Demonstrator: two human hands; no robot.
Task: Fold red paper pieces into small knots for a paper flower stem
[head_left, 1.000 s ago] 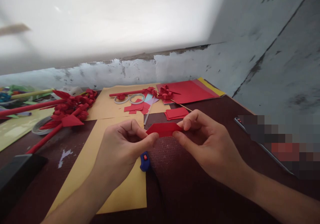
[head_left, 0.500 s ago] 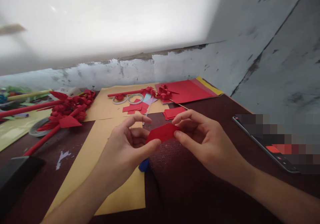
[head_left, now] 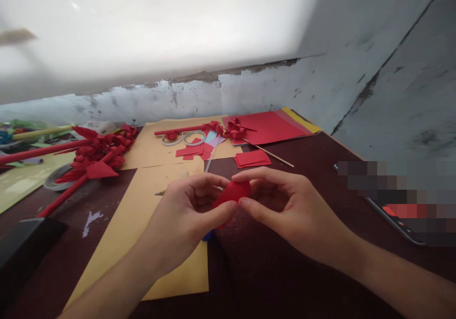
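Left hand (head_left: 180, 209): thumb and fingers pinching one end of a red paper (head_left: 232, 194)
Right hand (head_left: 290, 200): nipping the other end, thumb tips nearly meeting
Red paper: held up over the dark table (head_left: 285, 276)
Red slips (head_left: 252, 158): stacked beyond, beside a thin stick (head_left: 280, 158)

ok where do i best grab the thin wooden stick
Pinch the wooden stick near its bare end, from the right: that end points right, clear of the paper stack, while the curled red paper at its far end could crush easily.
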